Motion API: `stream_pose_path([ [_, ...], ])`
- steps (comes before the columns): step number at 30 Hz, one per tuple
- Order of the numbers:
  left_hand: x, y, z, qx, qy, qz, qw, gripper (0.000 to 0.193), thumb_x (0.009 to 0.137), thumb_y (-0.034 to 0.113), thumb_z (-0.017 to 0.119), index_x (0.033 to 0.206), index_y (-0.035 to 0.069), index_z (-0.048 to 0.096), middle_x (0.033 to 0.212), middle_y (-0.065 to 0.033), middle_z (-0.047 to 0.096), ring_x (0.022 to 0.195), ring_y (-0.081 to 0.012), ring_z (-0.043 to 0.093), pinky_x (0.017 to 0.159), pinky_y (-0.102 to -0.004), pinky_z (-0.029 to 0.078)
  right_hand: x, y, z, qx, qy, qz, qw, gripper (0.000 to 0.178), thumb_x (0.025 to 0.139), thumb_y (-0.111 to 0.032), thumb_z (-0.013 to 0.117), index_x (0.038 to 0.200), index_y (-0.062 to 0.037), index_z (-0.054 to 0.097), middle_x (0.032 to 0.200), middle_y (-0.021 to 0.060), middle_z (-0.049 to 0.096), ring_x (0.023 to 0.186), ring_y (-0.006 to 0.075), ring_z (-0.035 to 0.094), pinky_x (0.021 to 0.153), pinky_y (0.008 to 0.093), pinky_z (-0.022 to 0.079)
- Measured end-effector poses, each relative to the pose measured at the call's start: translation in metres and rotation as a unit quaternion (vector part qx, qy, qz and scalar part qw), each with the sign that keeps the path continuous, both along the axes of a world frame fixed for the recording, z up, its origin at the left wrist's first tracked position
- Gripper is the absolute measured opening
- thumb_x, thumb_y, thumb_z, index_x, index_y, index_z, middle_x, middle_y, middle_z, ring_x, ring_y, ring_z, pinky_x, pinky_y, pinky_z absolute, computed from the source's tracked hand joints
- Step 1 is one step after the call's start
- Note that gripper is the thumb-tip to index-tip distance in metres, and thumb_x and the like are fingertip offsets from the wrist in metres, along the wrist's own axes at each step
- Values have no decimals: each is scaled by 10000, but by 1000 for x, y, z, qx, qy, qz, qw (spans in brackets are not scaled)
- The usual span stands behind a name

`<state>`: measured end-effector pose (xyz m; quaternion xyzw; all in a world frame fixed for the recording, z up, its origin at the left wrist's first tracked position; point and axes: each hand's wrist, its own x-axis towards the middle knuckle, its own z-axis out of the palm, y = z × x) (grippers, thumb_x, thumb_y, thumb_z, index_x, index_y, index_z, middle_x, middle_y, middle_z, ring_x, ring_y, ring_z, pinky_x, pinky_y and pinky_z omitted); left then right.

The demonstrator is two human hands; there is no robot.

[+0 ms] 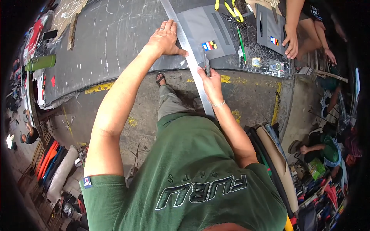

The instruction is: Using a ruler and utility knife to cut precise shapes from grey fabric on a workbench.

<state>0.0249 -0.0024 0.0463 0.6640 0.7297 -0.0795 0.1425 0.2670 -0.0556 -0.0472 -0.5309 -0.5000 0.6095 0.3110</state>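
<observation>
A long metal ruler [196, 72] lies slantwise over the dark worktable [115, 42], along the left side of a flat grey fabric piece [190, 29]; its near end sticks out past the table edge toward my body. My left hand [162, 40] presses on the ruler with fingers stretched out and thumb across it. My right hand [213, 86] is closed around a cutter knife [207, 65], held upright beside the ruler at the table's near edge. The knife's tip is too small to make out. On the grey fabric sits a small colourful flag patch [209, 46].
At right a co-worker's hand [291, 43] rests on a second grey piece [266, 29] with a similar patch. Between the pieces lie a green pencil [241, 45], a yellow strap [234, 10] and dark scissors [233, 20]. Far left are a phone [50, 35] and a green cylindrical case [41, 62].
</observation>
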Motion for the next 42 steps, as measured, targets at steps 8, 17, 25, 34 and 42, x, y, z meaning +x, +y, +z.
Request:
stream_pose_path([
  [8,-4,1,-4,17,-5,-13,1000,1427,586,770,841,1540,-132,284,1627,-314,260,1542,-415,244,1260,-443,300,-1,1,10,-27,9,-10,1000,309,934,-265,763,922,42,733,684,-15,624,652,68,496,604,292,446],
  [17,-6,-4,-8,18,-7,-20,1000,1467,588,818,805,1560,-126,243,1654,-313,202,1558,-422,196,1277,-456,254,2,4,14,-88,35,12,995,215,946,-206,762,987,4,757,835,-51,656,759,51,525,698,236,438],
  [25,-11,1,-13,8,-3,-5,1000,1470,596,832,792,1572,-113,233,1665,-316,179,1568,-428,157,1288,-451,212,5,12,0,-74,84,43,993,234,940,-210,752,1041,1,762,824,-48,654,711,48,531,635,238,432],
  [34,-8,1,-7,-15,-8,1,1000,1466,580,787,839,1578,-102,234,1672,-312,153,1575,-415,134,1294,-447,198,6,11,1,-59,115,53,990,246,907,-185,743,991,47,754,762,-32,649,683,56,522,621,265,446],
  [42,-20,5,-33,38,-19,7,999,1495,507,787,867,1575,-72,273,1666,-294,197,1566,-412,172,1283,-466,250,3,7,5,-49,117,32,991,217,886,-169,732,960,34,754,776,-15,679,706,71,568,669,268,476],
])
